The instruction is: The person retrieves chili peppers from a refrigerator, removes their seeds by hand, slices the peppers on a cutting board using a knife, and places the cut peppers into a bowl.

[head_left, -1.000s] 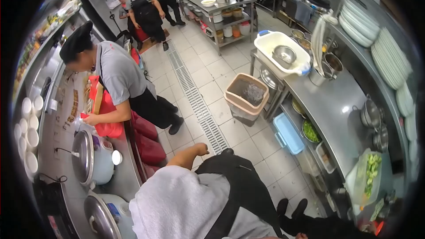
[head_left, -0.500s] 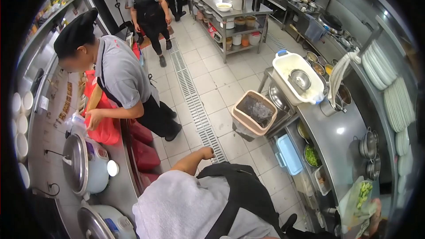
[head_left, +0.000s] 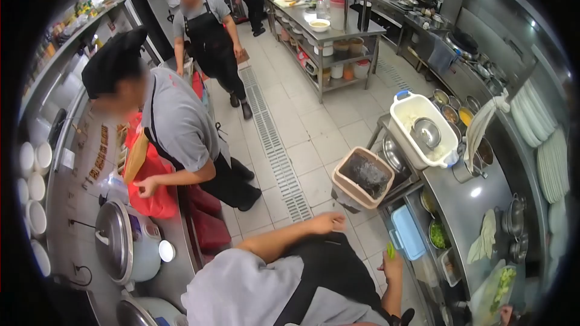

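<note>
My left hand [head_left: 329, 222] is stretched forward in front of my black apron, above the tiled floor. Motion blurs its fingers, and I see no object in it. My right hand [head_left: 391, 267] is low at my right side, closed around a small bright green vegetable piece [head_left: 391, 250] that sticks up past the fingers. In front of both hands stands a beige bin [head_left: 339, 175] with a dark liner. A light blue lid or tray [head_left: 408, 233] is on the shelf beside my right hand.
A co-worker [head_left: 178, 121] stands at the left counter by a red bag [head_left: 158, 190]; another person [head_left: 211, 36] is in the aisle. A white tub [head_left: 402, 124] holds a metal bowl. A cloth [head_left: 483, 238] and leafy greens [head_left: 502, 284] lie on the right counter.
My left hand has moved right, toward the bin. My right hand with the green piece now shows at my side. The aisle person has come closer. The cloth now shows on the right counter.
</note>
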Available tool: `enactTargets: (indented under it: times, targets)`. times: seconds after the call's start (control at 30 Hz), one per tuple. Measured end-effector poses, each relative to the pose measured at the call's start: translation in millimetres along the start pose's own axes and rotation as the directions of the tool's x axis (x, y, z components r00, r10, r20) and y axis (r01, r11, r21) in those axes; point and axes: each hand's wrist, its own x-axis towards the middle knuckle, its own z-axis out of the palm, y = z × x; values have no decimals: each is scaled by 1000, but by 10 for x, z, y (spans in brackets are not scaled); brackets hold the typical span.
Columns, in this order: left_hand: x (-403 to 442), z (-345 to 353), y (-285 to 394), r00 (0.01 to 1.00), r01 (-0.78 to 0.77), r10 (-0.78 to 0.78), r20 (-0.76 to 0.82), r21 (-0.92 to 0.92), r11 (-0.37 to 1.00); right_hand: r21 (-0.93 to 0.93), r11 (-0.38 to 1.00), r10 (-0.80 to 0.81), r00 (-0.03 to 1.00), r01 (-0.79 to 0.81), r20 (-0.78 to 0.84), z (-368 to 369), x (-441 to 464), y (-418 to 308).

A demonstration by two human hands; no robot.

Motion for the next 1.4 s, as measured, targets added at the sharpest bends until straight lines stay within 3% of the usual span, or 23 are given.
enactTargets:
  times: [0.07,0.13,0.17,0.27,0.3,0.4,0.5,0.6,0.77,0.93,1.03,1.13,1.23,1.4]
  targets:
    - [90,284,699,987,-127,120,-110,-67,990,-82,985,-134,977,149,167,172,252,-774]
    - [168,281,1050,996,-82,84,-25,60,995,-204,952,-144,924,226,354,343,336,-1347]
    - [232,264,1148,998,-58,57,15,121,991,-281,926,-110,894,251,435,361,407,-1498]
    - [374,185,1329,997,25,-40,64,218,976,-268,771,-357,741,577,569,419,946,-1245]
    - [396,194,1484,995,101,-103,0,173,980,-322,824,-193,765,466,614,297,952,-1545]
    - [548,272,1643,972,-29,40,-233,49,998,-334,768,-187,690,546,700,171,1364,-1748]
    - [686,246,1726,929,37,-31,-369,10,999,-259,859,-85,621,442,779,103,1584,-2149]
    - [662,216,1929,842,156,-123,-525,19,988,-79,694,-367,446,716,816,301,1888,-2047]
    - [531,336,2059,659,259,-179,-731,-3,966,45,701,-278,214,712,937,645,2133,-2131]
    - [417,498,2349,582,326,-101,-807,118,938,120,639,-259,66,760,964,576,1896,-2594]
    - [373,626,2316,554,325,-36,-832,177,929,184,629,-244,-33,756,969,638,1921,-2496]
    - [336,815,2131,520,262,-6,-854,152,953,57,662,-148,56,747,987,490,1843,-2497]
    - [283,830,2148,490,197,-56,-870,48,979,-18,559,-122,104,829,987,561,2093,-2031]
    - [97,922,1787,493,283,-99,-865,52,958,-134,634,-107,258,762,960,237,2261,-1658]
